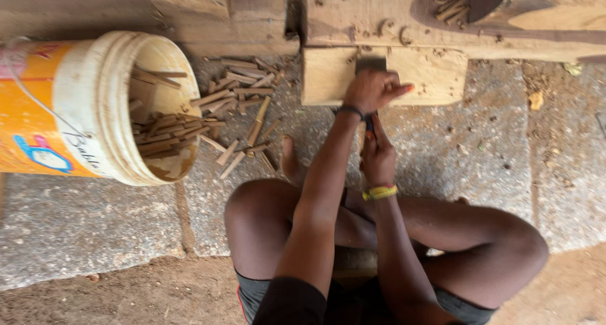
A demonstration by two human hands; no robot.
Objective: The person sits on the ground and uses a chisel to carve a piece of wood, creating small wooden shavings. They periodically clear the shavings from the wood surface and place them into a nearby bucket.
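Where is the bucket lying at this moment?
In the head view, the bucket lies tipped on its side at the left, mouth facing the loose wooden sticks scattered on the stone floor.

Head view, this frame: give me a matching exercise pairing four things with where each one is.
Things:
1. bucket
2. loose wooden sticks
3. left hand
4. right hand

Places:
A. pressed on the metal blade against the wooden block
B. on its side at the left, sticks inside
C. nearer the body, below the other hand, wearing a yellow wristband
D. scattered on the stone slab by the bucket's mouth

Pairs: 1-B, 2-D, 3-A, 4-C
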